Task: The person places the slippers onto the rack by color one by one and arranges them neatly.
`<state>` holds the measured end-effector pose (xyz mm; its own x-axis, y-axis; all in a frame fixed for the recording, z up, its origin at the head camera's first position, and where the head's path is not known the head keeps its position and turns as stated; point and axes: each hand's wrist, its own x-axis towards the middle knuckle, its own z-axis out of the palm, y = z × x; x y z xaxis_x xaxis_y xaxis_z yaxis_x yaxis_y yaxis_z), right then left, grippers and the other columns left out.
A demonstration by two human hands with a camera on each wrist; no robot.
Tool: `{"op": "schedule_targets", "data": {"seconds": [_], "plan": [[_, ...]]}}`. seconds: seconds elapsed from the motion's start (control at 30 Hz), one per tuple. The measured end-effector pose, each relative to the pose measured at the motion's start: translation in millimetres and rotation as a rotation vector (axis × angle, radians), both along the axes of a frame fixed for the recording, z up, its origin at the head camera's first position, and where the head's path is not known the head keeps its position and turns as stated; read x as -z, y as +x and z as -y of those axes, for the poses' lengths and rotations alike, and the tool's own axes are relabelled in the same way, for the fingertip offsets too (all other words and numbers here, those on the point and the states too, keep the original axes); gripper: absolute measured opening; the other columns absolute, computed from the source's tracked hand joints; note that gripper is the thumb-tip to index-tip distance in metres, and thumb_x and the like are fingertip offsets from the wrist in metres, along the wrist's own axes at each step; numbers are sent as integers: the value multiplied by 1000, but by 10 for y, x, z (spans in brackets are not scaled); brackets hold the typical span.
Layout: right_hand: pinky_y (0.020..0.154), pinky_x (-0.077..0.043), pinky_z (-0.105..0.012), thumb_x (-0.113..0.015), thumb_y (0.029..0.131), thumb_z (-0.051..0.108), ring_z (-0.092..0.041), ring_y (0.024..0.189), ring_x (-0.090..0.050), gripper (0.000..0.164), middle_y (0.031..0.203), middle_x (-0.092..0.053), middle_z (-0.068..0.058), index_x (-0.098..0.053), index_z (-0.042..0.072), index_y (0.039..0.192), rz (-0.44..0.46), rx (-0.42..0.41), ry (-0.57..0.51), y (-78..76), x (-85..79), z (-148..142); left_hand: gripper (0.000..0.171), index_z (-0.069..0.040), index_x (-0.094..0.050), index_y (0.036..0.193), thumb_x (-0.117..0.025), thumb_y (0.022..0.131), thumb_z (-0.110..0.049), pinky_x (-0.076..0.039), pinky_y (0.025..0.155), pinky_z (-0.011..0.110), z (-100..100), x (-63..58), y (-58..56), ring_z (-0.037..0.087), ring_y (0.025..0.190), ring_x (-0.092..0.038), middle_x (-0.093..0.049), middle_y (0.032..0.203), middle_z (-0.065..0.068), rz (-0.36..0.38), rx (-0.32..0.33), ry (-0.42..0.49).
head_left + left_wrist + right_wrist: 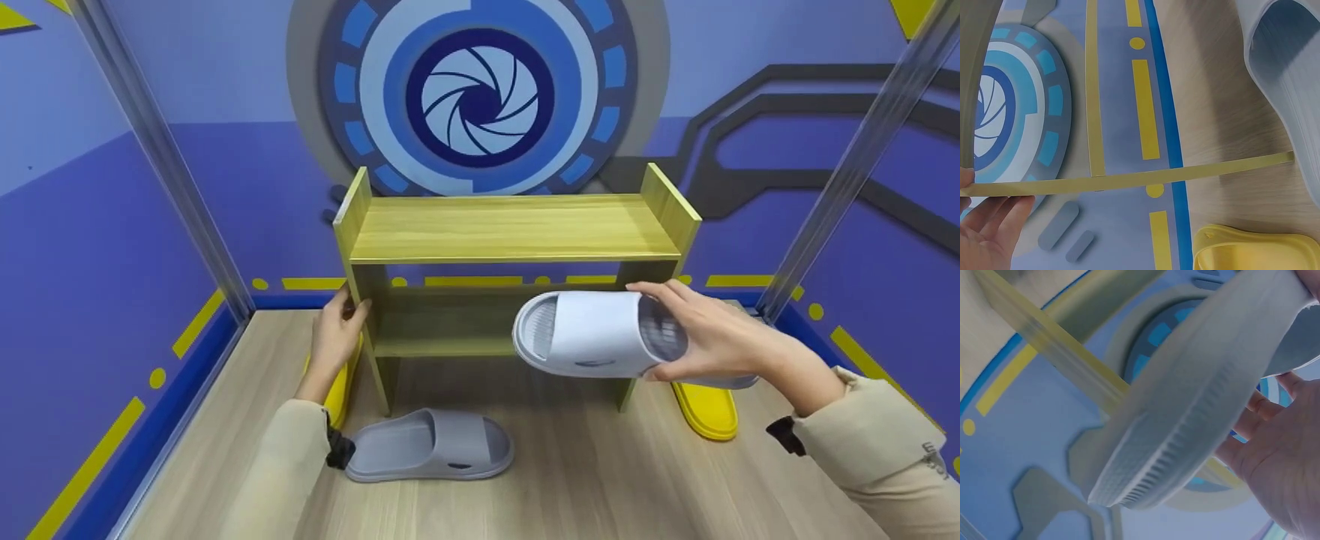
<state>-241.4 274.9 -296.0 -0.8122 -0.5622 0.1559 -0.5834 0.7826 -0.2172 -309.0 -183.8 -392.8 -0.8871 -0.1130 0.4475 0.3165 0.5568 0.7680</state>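
My right hand grips a light grey slide slipper across its foot opening. Thumb and fingers lie on opposite sides, and the toe points left. The slipper is raised in front of the right part of a small wooden shelf, overlapping its lower board in the head view. With my left hand I pinch the shelf's left side panel, its front edge showing between thumb and fingers in the left wrist view. Another grey slipper lies on the wooden surface before the shelf, toe to the right.
Yellow footwear stands on both sides of the shelf: one piece at the left, partly behind my left forearm, and one at the right, beneath the held slipper. Blue-purple printed walls with metal corner posts enclose the surface.
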Motion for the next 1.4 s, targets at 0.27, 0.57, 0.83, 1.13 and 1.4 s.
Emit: {"op": "schedule_targets", "data": {"seconds": [0.27,0.57,0.83,1.13,1.4], "plan": [[66,-44,-33,-73,63,46,-23,88,-47,91,117,-39,-5,-22,27,137,-9,-39,-14,-3,-243,56,29,0,-54,112,-54,87,-14,-46,73,41,-9,2,-7,29,86,-58,-60,97,19,-32,-8,0],[64,-44,-37,-74,64,45,-23,86,-48,89,115,-42,-6,-26,24,136,-77,3,-40,-53,-545,136,35,0,-51,119,-53,87,-14,-45,75,41,-3,-12,-11,30,89,-56,-58,102,20,-10,9,16],[65,-43,-40,-69,64,53,-24,85,-47,89,115,-42,-6,-24,29,137,-71,117,-23,-180,-659,254,36,0,-50,120,-54,87,-15,-45,77,41,4,-14,-6,30,92,-56,-58,105,20,16,3,22],[65,-43,-46,-64,63,63,-27,85,-48,93,119,-42,-11,-24,25,137,-72,194,2,-330,-642,333,34,-1,-51,118,-54,87,-14,-46,74,41,-1,5,-20,29,88,-56,-59,100,20,9,4,25],[68,-39,-51,-61,62,66,-29,89,-47,95,118,-43,-12,-23,25,138,-89,237,-5,-428,-639,387,28,-1,-55,111,-54,87,-14,-47,73,41,0,13,-27,31,89,-58,-59,100,20,3,-9,18]]}}
